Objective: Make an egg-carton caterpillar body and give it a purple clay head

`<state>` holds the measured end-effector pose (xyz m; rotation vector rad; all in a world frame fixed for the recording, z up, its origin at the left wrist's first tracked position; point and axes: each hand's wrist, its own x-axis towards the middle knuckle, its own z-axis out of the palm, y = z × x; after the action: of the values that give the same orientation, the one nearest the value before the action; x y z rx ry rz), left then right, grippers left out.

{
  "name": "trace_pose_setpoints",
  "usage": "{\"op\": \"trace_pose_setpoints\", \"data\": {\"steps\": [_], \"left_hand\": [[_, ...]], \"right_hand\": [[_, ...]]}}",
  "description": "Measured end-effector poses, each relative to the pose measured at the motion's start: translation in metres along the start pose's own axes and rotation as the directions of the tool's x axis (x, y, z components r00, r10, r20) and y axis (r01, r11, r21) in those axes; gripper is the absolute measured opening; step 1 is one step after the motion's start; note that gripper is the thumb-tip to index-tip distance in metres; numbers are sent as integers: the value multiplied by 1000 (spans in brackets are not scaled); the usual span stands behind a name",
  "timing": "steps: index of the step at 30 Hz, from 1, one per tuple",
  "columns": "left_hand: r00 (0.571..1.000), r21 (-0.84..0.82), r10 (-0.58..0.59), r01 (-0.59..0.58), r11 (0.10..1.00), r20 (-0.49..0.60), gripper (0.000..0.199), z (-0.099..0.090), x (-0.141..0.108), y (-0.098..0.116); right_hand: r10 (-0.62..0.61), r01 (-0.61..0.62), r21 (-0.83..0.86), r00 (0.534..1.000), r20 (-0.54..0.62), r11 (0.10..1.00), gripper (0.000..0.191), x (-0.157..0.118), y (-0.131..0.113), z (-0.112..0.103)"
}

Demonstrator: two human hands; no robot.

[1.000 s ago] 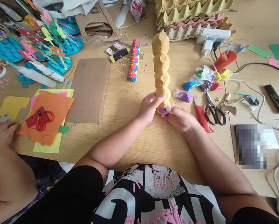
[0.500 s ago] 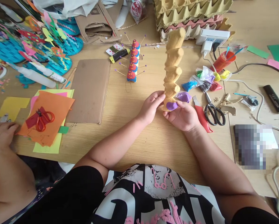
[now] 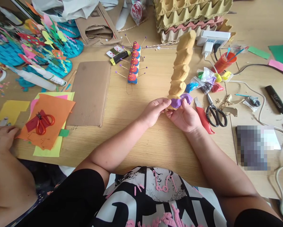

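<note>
A yellow egg-carton strip point(image 3: 181, 66) with several bumps tilts up and to the right between my hands. Purple clay point(image 3: 176, 103) covers part of its near end. My left hand point(image 3: 153, 110) pinches that end from the left, thumb against the clay. From the right, my right hand point(image 3: 185, 116) grips the same end, its thumb on the clay and its fingers partly hidden beneath. Just behind the right thumb lies a bag of purple clay point(image 3: 187, 98). Farther back stands a finished-looking red and blue caterpillar point(image 3: 134, 64) with pin-like legs.
Black-handled scissors point(image 3: 216, 115) and a red cutter point(image 3: 203, 118) lie right of my hands. Cardboard point(image 3: 90, 91) and orange paper point(image 3: 47, 126) with red scissors point(image 3: 44, 123) are left. Another person's hand point(image 3: 4, 137) rests far left. Egg trays point(image 3: 193, 14) stand behind.
The strip has tilted farther right at its top. My left thumb has moved onto the purple clay, which now looks spread wider across the near end. The view has shifted slightly.
</note>
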<state>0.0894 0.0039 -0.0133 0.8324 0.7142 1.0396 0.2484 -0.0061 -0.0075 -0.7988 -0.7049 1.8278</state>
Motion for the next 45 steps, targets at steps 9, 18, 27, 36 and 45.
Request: {"op": "trace_pose_setpoints", "data": {"steps": [9,18,27,36,45], "left_hand": [[999,-96,-33,28,995,-43,46,-2,2,1],[997,-49,61,-64,997,-53,48,4,1,-1],[988,13,98,-97,995,-117,50,5,-1,-1],[997,-168,-15,2,986,-75,39,3,0,1],[992,-126,-37,23,992,-118,35,2,2,-2]], "right_hand": [[28,-28,-35,1000,3,999,44,2,4,1],[-121,99,-165,985,-124,981,47,2,5,5],[-146,119,-234,984,-98,965,48,0,7,8],[-162,145,-187,984,-75,971,44,0,6,10],[-233,199,-288,969,-89,937,49,-2,6,15]]}}
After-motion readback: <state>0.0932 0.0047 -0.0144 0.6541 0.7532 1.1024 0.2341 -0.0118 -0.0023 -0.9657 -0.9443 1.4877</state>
